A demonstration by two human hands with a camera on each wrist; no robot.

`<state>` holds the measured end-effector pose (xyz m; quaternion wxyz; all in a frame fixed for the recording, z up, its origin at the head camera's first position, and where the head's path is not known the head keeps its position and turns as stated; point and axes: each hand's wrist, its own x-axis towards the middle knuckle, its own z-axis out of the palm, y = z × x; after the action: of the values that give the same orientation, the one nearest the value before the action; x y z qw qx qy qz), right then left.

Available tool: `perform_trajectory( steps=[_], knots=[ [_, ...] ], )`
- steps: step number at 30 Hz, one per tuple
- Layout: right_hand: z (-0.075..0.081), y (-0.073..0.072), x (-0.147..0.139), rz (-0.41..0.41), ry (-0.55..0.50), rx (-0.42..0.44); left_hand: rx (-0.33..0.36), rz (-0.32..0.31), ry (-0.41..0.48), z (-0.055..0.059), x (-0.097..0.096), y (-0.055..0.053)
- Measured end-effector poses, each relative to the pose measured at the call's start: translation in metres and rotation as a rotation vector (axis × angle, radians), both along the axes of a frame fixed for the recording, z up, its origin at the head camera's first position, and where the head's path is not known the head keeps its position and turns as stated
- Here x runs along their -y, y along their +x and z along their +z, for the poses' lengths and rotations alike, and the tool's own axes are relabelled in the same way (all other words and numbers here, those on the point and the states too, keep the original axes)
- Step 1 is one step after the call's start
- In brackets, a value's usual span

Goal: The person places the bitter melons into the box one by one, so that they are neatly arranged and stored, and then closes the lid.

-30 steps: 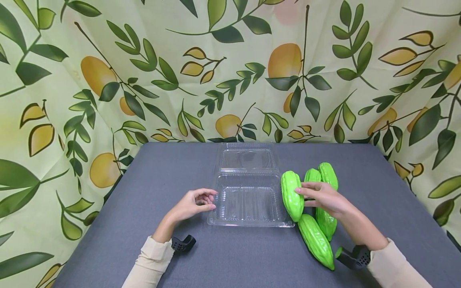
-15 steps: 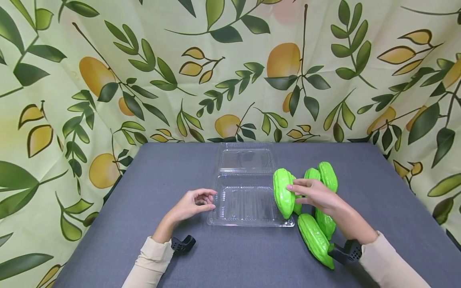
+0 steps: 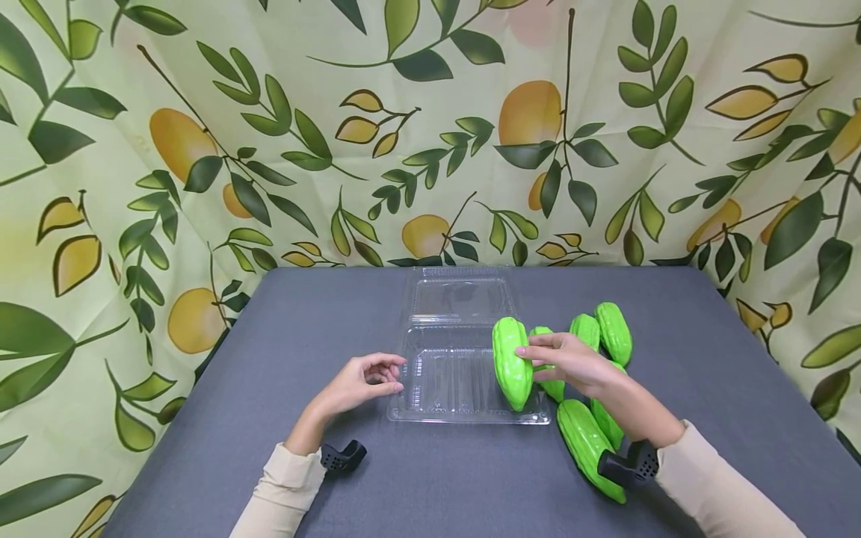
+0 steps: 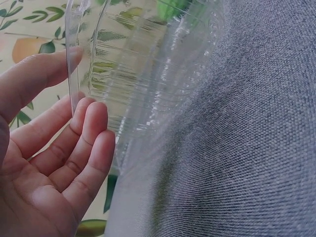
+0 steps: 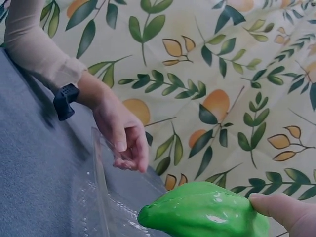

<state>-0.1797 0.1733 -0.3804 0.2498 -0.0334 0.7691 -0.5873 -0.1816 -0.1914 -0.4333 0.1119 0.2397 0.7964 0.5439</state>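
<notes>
My right hand (image 3: 572, 362) holds a bright green, ridged bitter melon (image 3: 513, 365) between thumb and fingers. It hangs upright over the right part of the clear plastic clamshell container (image 3: 447, 413). In the right wrist view the thumb (image 5: 279, 207) presses on one end of that bitter melon (image 5: 212, 210). My left hand (image 3: 363, 377) is at the container's left rim, fingers loosely bent. The left wrist view shows this hand's fingertips (image 4: 96, 116) right at the container's clear wall (image 4: 128, 54), thumb and fingers spread apart along the edge.
Behind the right hand another bitter melon (image 3: 551, 388) overlaps the container's right edge. Several more lie to the right, such as the front bitter melon (image 3: 588, 444) and the back bitter melon (image 3: 613, 332). The container's lid (image 3: 460, 299) lies folded back toward the patterned curtain (image 3: 430, 187).
My right hand has carried the bitter melon left, from the container's right rim to over its right part. The bitter melon behind has come into view. The left hand has stayed put.
</notes>
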Motion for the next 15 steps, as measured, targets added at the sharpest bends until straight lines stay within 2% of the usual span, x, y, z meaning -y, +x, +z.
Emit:
perform_trajectory(
  steps=[8,15],
  knots=[
    [-0.001,-0.003,0.014,-0.013,-0.015,0.022,0.000,0.005,-0.002,-0.001,-0.001,-0.001],
    [-0.006,-0.005,0.027,0.007,-0.031,0.028,0.009,0.006,-0.006,0.000,0.000,-0.001]
  ],
)
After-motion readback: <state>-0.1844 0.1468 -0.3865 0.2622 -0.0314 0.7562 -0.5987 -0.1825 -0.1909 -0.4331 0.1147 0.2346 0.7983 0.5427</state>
